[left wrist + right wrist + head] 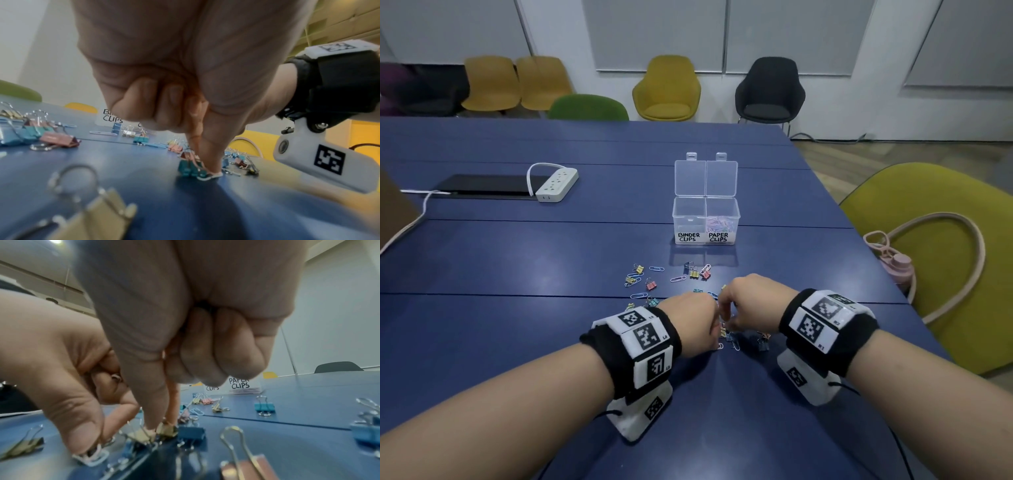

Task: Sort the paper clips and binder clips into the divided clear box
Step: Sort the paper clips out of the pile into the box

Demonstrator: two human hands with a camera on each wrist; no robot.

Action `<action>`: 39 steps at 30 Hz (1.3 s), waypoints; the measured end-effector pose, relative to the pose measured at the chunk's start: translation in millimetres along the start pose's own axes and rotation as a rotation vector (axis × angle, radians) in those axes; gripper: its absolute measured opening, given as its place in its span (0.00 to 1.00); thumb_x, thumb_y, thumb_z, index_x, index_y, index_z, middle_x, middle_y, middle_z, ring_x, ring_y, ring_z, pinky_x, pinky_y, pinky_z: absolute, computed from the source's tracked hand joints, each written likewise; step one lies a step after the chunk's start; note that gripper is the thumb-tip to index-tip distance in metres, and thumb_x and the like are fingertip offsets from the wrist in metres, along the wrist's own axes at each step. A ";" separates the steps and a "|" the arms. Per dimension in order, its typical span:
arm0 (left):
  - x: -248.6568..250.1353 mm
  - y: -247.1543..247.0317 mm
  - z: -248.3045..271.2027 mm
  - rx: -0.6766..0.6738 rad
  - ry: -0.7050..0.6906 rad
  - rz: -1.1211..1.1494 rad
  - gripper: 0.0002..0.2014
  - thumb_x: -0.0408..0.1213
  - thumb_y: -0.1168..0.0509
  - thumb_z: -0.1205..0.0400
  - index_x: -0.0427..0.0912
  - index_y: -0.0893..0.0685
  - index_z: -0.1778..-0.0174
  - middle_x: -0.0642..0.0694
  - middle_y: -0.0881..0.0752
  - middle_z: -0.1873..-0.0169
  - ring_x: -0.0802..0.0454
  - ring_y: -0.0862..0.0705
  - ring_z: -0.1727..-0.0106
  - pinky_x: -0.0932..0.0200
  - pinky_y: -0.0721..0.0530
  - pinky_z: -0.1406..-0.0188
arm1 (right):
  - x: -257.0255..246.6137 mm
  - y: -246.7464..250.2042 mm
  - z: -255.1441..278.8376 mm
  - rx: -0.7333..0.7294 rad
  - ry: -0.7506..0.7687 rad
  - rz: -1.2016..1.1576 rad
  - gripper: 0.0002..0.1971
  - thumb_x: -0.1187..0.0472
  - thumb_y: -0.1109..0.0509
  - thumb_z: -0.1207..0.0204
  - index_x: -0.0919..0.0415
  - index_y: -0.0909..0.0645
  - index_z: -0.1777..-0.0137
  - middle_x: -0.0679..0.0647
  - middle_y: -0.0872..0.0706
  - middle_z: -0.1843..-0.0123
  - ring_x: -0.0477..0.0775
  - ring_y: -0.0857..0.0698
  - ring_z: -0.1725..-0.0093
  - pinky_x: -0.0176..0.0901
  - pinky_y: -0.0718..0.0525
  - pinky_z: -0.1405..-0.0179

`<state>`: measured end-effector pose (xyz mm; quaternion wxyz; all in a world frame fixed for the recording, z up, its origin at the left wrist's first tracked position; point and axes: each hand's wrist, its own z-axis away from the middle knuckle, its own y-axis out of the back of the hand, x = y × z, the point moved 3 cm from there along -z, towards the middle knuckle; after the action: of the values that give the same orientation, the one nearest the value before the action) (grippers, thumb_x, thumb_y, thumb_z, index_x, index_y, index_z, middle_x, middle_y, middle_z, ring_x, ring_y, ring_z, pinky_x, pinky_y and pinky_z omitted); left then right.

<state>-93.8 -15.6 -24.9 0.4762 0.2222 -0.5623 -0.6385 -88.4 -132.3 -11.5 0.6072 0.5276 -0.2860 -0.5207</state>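
With both hands low over the near heap, the left hand (697, 323) pinched a pale paper clip (92, 457) against the table, the right hand (751, 301) pinched a yellow binder clip (166, 430), and the box (706, 219) lay at twelve o'clock, its paper-clip half nearer the right hand.
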 end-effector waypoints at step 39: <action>-21.8 8.6 6.1 -0.026 0.104 0.221 0.10 0.43 0.38 0.18 0.48 0.25 0.66 0.49 0.17 0.65 0.49 0.20 0.60 0.59 0.21 0.51 | -3.1 -12.5 20.6 -0.010 -0.054 0.186 0.19 0.63 0.34 0.26 0.45 0.17 0.38 0.57 0.14 0.43 0.63 0.15 0.45 0.43 0.26 0.60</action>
<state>-85.9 6.9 -20.8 0.5750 0.1855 -0.5493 -0.5772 -111.9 -135.2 -16.8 0.6476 0.4816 -0.3474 -0.4775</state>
